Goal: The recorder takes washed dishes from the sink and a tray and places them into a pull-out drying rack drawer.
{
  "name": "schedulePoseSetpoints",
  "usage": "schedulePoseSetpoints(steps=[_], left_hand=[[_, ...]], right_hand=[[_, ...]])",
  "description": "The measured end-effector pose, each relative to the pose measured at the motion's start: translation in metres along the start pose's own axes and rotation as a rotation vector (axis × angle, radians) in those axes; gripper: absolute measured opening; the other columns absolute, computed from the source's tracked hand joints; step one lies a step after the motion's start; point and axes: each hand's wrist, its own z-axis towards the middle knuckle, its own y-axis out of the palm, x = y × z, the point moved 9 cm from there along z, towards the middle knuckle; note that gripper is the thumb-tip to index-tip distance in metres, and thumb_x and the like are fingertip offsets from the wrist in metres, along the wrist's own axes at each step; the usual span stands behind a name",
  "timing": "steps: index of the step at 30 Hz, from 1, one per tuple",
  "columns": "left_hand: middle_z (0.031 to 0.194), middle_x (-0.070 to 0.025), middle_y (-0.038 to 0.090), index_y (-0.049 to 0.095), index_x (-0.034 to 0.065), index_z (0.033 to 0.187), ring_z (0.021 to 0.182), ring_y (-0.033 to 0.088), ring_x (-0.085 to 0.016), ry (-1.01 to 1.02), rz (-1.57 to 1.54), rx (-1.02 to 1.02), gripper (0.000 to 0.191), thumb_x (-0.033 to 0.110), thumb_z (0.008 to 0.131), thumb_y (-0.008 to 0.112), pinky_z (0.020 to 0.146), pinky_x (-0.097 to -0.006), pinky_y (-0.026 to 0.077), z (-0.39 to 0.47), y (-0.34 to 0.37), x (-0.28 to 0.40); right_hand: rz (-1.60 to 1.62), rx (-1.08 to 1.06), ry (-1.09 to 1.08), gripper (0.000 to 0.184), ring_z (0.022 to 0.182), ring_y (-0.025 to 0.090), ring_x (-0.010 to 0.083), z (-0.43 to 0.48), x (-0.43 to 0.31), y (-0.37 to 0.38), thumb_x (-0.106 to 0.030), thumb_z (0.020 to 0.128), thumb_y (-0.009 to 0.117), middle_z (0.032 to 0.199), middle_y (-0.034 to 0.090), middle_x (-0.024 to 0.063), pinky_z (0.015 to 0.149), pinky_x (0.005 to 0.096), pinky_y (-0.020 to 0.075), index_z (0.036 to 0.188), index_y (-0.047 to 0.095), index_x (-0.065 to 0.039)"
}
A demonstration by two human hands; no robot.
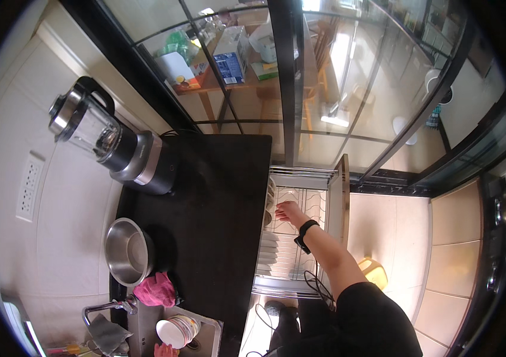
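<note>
My right hand (pixel 289 213), with a black watch (pixel 306 236) on its wrist, reaches into an open pull-out dish drawer (pixel 331 192). Its fingers look apart, and I see nothing held in them. Just left of the fingertips, bowls (pixel 269 196) stand partly under the counter edge. Several white plates (pixel 268 250) stand on edge in the wire rack (pixel 300 261), nearer to me. At the bottom edge, my left hand (pixel 165 350) is partly cut off beside a tilted stack of bowls (pixel 177 331) in the steel sink (pixel 210 332). Its grip on them is unclear.
On the dark counter (pixel 217 209) stand a blender (pixel 123 143), a steel basin (pixel 129 252) and a crumpled pink cloth (pixel 157 289) by the faucet (pixel 110 305). A black cable (pixel 317 283) hangs at the drawer. A yellow container (pixel 373 272) sits on the floor. Glass doors (pixel 286 89) close the far side.
</note>
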Motion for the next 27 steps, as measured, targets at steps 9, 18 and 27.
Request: schedulePoseSetpoints(steps=[9,18,27], left_hand=[[0.12,-0.0153,0.052,0.049,0.0018,0.117,0.107,0.052,-0.027,0.202,0.996,-0.051,0.031,0.009,0.088,0.043,0.087,-0.0356,0.044,0.008,0.216,0.018],[0.11,-0.0144,0.056,0.055,-0.0012,0.105,0.101,0.055,-0.025,0.038,0.7,-0.012,0.022,0.009,0.087,0.048,0.081,-0.0302,0.049,0.009,0.295,-0.015],[0.108,-0.0162,0.057,0.049,-0.0059,0.114,0.09,0.059,-0.024,-0.084,0.496,-0.218,0.032,0.004,0.084,0.049,0.077,-0.0263,0.049,0.022,0.341,-0.046]], right_hand=[[-1.271,0.182,-0.322,0.023,0.086,0.062,0.0343,0.051,-0.006,0.051,-0.014,0.074,0.057,0.09,0.064,0.0203,0.072,0.0415,0.0508,0.091,0.065,0.0],[-1.478,0.191,-0.591,0.015,0.078,0.063,0.0317,0.029,-0.021,0.039,-0.009,0.079,0.05,0.083,0.065,0.0178,0.065,0.0396,0.0515,0.084,0.062,-0.001],[-1.474,0.301,-0.274,0.022,0.073,0.065,0.0292,-0.068,-0.091,-0.03,-0.016,0.081,0.052,0.078,0.065,0.0197,0.066,0.0368,0.0529,0.077,0.065,0.002]])
